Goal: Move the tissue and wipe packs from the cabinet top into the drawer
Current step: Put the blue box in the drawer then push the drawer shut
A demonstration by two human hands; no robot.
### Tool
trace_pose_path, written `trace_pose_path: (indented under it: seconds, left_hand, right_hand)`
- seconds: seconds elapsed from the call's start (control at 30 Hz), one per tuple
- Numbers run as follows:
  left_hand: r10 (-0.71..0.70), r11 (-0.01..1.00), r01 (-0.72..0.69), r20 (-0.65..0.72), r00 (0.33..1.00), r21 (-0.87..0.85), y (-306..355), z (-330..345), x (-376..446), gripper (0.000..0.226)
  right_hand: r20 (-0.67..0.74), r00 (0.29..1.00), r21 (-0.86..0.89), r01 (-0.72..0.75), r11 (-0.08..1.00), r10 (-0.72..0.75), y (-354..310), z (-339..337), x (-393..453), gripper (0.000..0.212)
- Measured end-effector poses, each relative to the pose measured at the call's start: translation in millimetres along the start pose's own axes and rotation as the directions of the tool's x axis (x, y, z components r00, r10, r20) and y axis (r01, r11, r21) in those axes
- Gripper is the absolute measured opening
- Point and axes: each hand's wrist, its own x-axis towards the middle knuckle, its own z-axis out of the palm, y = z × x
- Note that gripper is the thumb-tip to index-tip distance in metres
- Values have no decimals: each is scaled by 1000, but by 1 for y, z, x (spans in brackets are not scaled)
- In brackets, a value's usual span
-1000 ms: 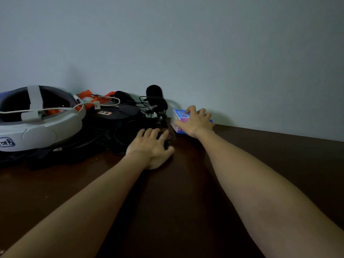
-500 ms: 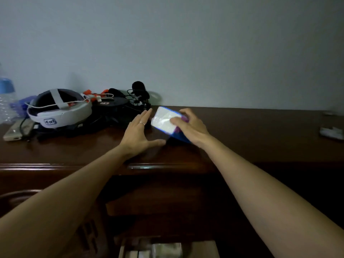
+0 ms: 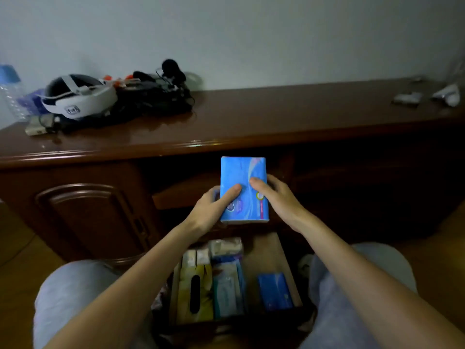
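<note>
Two hands grip one blue tissue pack [image 3: 242, 188] above the open drawer [image 3: 273, 253].
The left hand [image 3: 210, 210] and right hand [image 3: 278, 197] clasp its sides (thumbs on top); it hangs in front of the bench [image 3: 276, 117], while other packs [image 3: 214, 280] lie inside the drawer.

A plain pale wall [image 3: 251, 34] fills twelve o'clock; dim light glints off the dark wooden cabinet [image 3: 276, 117]; brown floor [image 3: 15, 248] at nine.

Blue tissue pack [image 3: 242, 177] held in both my hands over the open drawer [image 3: 270, 250].

My left hand [image 3: 212, 209] and right hand [image 3: 278, 197] grip its sides, thumbs on top; below, boxes and packs fill the drawer.
</note>
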Motion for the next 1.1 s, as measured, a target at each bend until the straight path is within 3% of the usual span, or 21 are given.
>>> trace_pose_path:
  seconds: [0.1,0.2,0.3,0.4,0.47,0.53,0.8,0.97,1.1]
  left_hand:
    - [-248,968,247,28,968,46,-61,18,-16,77]
    - [-447,888,444,-1,894,117,-128,24,-20,75]
    - [-561,816,561,-47,827,136,-188,28,-18,72]
    - [-624,772,626,-54,779,108,-236,35,-13,45]
    - [-642,758,643,-51,765,107,-257,43,-5,27]
    - [-644,759,646,-47,763,84,-272,53,5,23]
    - [-675,738,675,-35,737,-8,-294,120,104,38]
    - [-637,746,632,-54,769,207,-319,151,144,42]
    - [-591,789,593,-64,804,161,-331,168,152,36]
  right_hand:
    - [76,966,-235,-223,946,247,63,-2,-19,50]
    - [-2,950,-525,-266,808,311,127,-20,-17,51]
    - [-72,895,-544,-406,735,441,188,-43,-14,50]
    - [-101,822,-542,-518,662,560,244,-52,-19,52]
    - [-130,807,-547,-543,637,576,274,-50,-22,55]
    - [-157,804,-544,-555,629,574,294,-47,-22,59]
    - [-210,850,-487,-520,702,484,337,-33,-16,69]
    - [-250,883,-494,-469,732,398,355,-29,-23,65]
    - [-260,898,-535,-441,721,356,364,-27,-24,61]
